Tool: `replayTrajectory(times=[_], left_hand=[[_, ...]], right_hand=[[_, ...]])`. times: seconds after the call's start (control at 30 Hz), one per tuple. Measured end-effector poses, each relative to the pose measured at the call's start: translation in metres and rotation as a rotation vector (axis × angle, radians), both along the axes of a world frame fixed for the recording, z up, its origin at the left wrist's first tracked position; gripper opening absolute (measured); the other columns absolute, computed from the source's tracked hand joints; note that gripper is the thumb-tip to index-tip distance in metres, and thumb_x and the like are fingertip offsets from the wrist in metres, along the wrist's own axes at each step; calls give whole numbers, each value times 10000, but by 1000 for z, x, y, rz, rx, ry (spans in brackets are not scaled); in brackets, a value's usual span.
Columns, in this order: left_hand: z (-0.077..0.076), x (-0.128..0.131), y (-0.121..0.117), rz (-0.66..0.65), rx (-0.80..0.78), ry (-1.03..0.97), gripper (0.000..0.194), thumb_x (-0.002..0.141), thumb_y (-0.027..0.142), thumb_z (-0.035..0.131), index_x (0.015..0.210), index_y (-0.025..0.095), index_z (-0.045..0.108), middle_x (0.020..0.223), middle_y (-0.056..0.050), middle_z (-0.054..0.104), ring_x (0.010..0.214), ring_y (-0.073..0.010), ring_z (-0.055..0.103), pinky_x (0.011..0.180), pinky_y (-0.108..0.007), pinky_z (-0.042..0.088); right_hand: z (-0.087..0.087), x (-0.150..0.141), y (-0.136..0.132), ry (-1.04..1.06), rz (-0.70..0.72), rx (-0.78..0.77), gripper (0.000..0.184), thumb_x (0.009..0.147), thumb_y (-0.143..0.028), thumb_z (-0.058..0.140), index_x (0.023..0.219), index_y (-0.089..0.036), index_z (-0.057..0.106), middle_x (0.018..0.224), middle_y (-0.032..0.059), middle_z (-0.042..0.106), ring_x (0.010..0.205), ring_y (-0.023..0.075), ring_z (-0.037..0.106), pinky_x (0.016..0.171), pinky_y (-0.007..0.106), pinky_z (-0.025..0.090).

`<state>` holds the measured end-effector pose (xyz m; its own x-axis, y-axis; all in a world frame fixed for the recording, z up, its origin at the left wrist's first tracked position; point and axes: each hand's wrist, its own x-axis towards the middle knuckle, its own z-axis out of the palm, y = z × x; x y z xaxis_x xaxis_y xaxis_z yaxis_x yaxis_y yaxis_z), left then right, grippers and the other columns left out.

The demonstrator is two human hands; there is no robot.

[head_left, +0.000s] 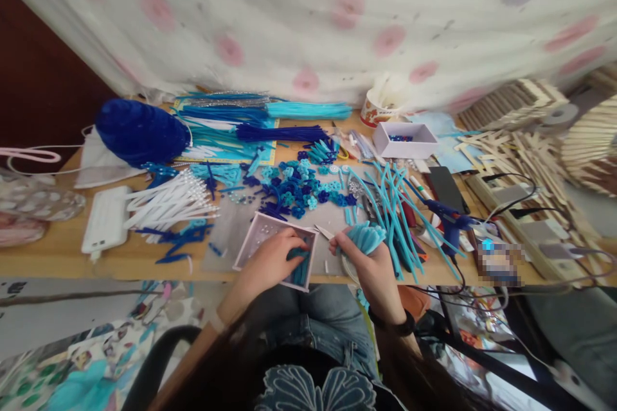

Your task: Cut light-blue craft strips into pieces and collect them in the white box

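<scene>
My left hand [274,262] reaches into a small pinkish square box [253,241] at the table's front edge, its fingers curled on teal pipe-cleaner pieces [301,270] lying inside. My right hand [369,263] is closed around a bunch of short teal pipe-cleaner loops [367,236], held just right of the box. A metal tool tip [324,231] lies between the two hands. Small blue and teal pipe-cleaner flowers [299,189] are scattered behind the box.
Long teal pipe cleaners [390,199], a blue glue gun [450,215], a white box [405,139] and a cup [380,106] are right. White pearl-tipped stems [168,202], a white phone [105,218] and a dark blue bundle [139,128] are left. Wooden stick models [530,141] stand far right.
</scene>
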<state>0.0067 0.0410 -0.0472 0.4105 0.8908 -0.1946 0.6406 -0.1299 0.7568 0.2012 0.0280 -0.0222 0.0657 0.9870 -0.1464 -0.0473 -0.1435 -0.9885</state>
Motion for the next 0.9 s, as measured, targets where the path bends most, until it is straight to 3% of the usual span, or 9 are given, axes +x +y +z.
replayTrajectory(times=[0.17,0.3,0.4,0.43,0.5,0.6,0.73,0.83,0.9], left_hand=[[2,2,-7,96,-19,-17,339,921,150,509,1208,194,684,1238,-127,727,1125,-270,685,988,-429,521],[27,-5,-15,148,11,-61,280,917,227,527,1104,225,736,1216,-94,747,1140,-276,681,1012,-422,509],[51,-2,-15,403,60,-235,259,929,353,549,1002,218,758,1060,-81,783,993,-249,719,906,-351,554],[56,2,-14,433,42,-316,269,928,383,557,990,217,759,1041,-75,781,965,-235,723,868,-321,563],[63,12,-9,376,-22,-441,254,899,388,596,932,207,770,1017,-72,774,906,-220,727,779,-287,576],[61,25,0,336,-95,-499,184,814,323,665,845,180,777,924,-74,772,821,-217,724,701,-288,575],[53,30,3,410,-150,-559,168,755,309,705,832,173,766,853,-66,780,806,-225,724,738,-318,568],[52,27,2,501,-182,-713,216,772,385,717,830,177,719,837,-53,770,817,-209,716,791,-324,559],[52,26,1,602,-189,-882,274,770,450,727,828,194,646,748,-2,716,731,-166,686,757,-303,556]], right_hand=[[0,-1,-1,263,20,-143,280,724,-401,849,812,-171,717,739,44,761,647,168,683,654,297,560],[1,-4,0,347,84,-210,321,703,-452,859,783,-168,732,721,48,752,618,169,676,610,296,573],[-1,-8,0,364,170,-206,280,757,-437,828,786,-170,750,743,46,758,630,154,679,613,270,565],[-1,-9,0,364,202,-196,269,759,-427,830,788,-170,755,739,40,758,627,149,679,610,260,560],[-2,-11,1,359,257,-174,257,758,-414,832,780,-169,760,698,23,747,610,142,677,601,250,557],[1,-11,1,338,280,-147,238,759,-399,831,797,-173,769,643,-1,727,593,146,688,609,262,576],[7,-10,-2,331,280,-159,268,748,-386,837,914,-186,770,741,18,772,693,193,750,678,311,617],[6,-10,-2,367,228,-175,331,749,-428,827,975,-205,736,800,31,791,736,223,773,678,336,630],[5,-10,-2,370,194,-171,316,750,-455,821,912,-204,717,817,44,798,723,218,773,643,314,625]])
